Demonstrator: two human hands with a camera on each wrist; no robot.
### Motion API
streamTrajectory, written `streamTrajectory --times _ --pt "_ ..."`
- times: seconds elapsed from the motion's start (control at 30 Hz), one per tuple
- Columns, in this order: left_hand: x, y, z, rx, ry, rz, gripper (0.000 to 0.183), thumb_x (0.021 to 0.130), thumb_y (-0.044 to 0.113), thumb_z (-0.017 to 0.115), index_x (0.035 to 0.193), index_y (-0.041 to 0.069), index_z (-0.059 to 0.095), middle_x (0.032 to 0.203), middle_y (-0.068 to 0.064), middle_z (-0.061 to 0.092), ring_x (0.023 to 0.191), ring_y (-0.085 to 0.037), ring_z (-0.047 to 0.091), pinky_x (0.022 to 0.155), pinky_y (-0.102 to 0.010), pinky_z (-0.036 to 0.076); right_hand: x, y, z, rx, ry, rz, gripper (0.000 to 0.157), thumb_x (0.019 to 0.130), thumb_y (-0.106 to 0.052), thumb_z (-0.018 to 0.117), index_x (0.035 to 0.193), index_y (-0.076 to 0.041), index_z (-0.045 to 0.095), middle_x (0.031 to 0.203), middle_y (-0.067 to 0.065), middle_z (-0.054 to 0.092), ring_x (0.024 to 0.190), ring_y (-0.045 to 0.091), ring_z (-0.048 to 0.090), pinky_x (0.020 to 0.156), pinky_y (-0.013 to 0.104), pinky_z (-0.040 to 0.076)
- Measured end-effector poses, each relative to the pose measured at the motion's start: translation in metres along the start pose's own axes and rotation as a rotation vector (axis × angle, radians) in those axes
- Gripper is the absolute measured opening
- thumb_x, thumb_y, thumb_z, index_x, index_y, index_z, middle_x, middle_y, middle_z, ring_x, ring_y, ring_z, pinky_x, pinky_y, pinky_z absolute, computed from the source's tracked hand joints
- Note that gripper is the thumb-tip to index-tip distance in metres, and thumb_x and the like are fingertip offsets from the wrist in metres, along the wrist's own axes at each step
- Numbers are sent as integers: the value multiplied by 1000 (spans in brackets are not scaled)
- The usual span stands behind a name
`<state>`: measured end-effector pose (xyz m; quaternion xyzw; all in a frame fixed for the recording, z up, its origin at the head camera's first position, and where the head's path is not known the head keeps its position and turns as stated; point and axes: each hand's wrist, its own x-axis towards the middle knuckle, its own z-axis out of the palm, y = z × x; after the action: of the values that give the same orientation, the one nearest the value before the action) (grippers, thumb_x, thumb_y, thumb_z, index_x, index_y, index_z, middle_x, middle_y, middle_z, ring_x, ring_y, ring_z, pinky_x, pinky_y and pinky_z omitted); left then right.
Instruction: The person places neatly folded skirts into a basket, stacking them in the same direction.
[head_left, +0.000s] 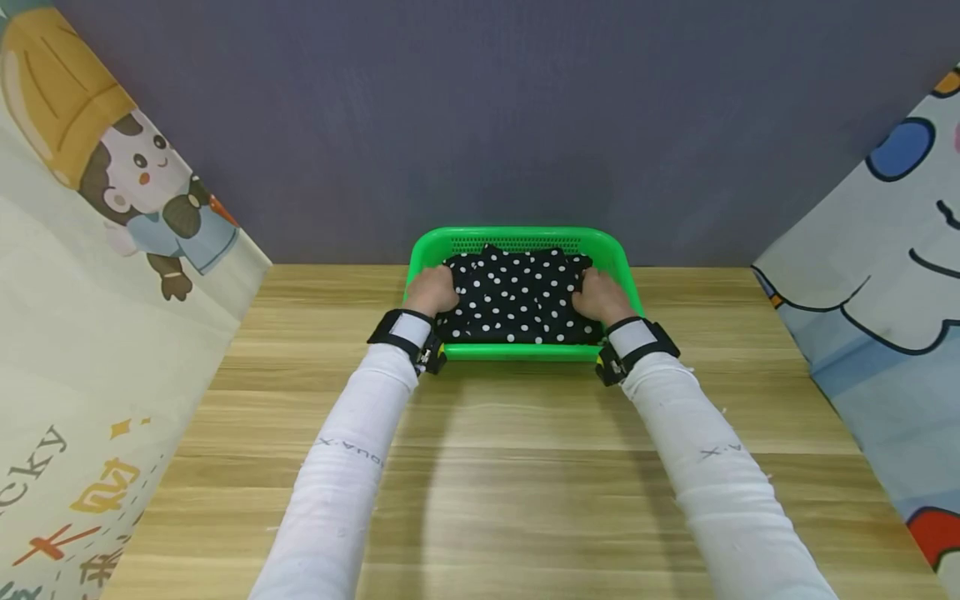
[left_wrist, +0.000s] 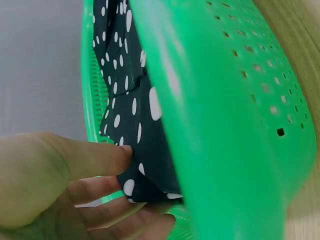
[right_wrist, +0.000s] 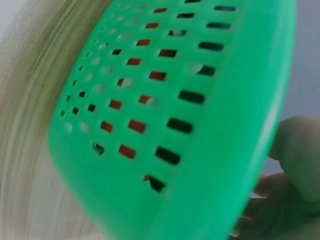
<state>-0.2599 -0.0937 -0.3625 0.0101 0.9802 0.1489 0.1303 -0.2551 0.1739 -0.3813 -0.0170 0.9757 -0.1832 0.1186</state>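
Observation:
A black cloth with white dots (head_left: pixel 517 296) lies spread inside a green plastic basket (head_left: pixel 517 352). At its left edge my left hand (head_left: pixel 432 291) grips the fabric; the left wrist view shows the thumb on top of the dotted cloth (left_wrist: pixel 135 120) and the fingers beneath. My right hand (head_left: pixel 602 297) has curled fingers at the cloth's right edge and grips it there. In the right wrist view the basket wall (right_wrist: pixel 150 100) hides the cloth and most of the right fingers. Something red shows through the wall's holes.
The basket stands at the far edge of a wood-grain table (head_left: pixel 525 483), against a dark grey-blue wall (head_left: pixel 517 117). Printed cartoon panels flank the table, one on the left (head_left: pixel 90 333) and one on the right (head_left: pixel 885 275).

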Motion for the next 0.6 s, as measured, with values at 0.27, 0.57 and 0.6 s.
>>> streamTrajectory --times 0.27,0.57,0.6 --pt "-2 -2 2 21 -123 31 20 87 11 49 101 3 61 105 -14 60 83 -25 54 66 -32 44 -3 1 0 -59 -133 -22 53 96 -23 35 135 13 32 131 34 41 118 44 44 96 51 39" --pt "-2 -4 5 4 -88 39 19 86 11 50 99 2 61 107 -14 60 84 -25 55 70 -34 46 -2 3 2 -68 -157 -22 56 97 -24 33 138 13 26 138 35 32 129 47 29 104 53 29" --pt "-2 -5 5 5 -75 43 20 86 11 50 100 2 60 108 -15 60 85 -25 55 71 -35 47 -3 3 2 -65 -142 -21 56 96 -24 34 138 12 25 139 35 30 129 47 28 104 53 29"
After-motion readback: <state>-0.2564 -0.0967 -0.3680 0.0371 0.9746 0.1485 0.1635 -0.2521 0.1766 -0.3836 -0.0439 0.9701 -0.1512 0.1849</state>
